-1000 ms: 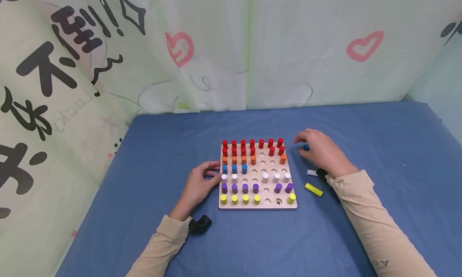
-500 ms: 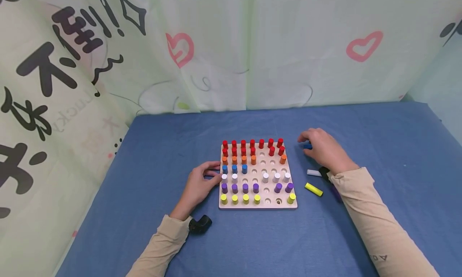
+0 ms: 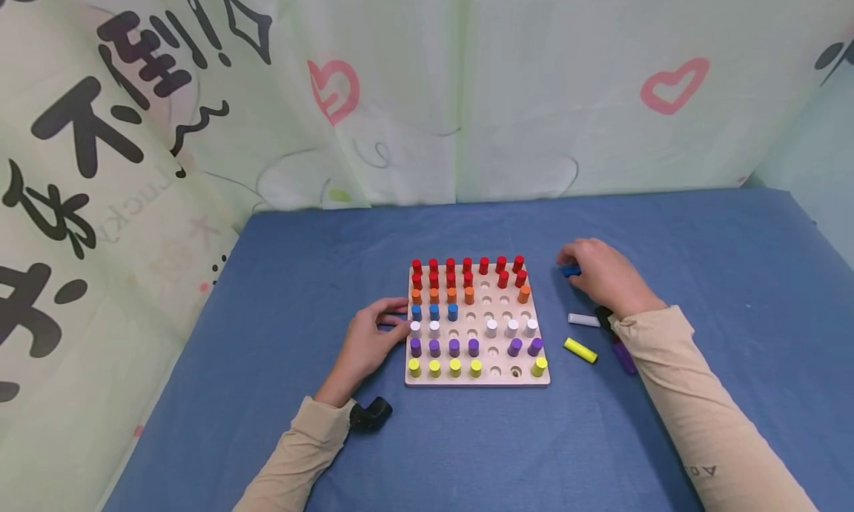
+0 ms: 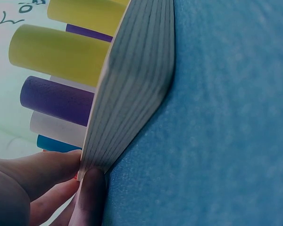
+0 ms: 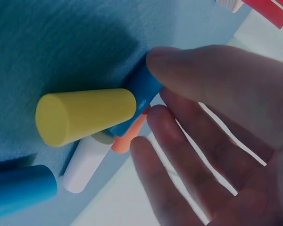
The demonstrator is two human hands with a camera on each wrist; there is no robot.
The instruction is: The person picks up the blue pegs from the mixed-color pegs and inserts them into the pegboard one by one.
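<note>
A wooden peg board point(image 3: 527, 380) lies mid-table, holding rows of red, orange, blue, white, purple and yellow pegs with several empty holes on its right half. My left hand point(image 3: 394, 321) rests on the cloth with its fingertips against the board's left edge point(image 4: 132, 89), seen close in the left wrist view. My right hand point(image 3: 574, 264) hovers right of the board over a loose blue peg point(image 3: 570, 271). In the right wrist view the thumb point(image 5: 203, 70) touches that blue peg point(image 5: 141, 87) while the other fingers stay spread and relaxed.
Loose white point(image 3: 583, 319), yellow point(image 3: 579, 350) and purple point(image 3: 624, 357) pegs lie right of the board beside my right forearm. The right wrist view also shows an orange peg point(image 5: 127, 136) and another blue peg point(image 5: 19, 188). Printed curtains close off the blue-covered table point(image 3: 667, 215).
My right hand has drifted slightly right and settled over the loose blue peg, uncovering the purple peg by my wrist. The left hand and the board have stayed still.
</note>
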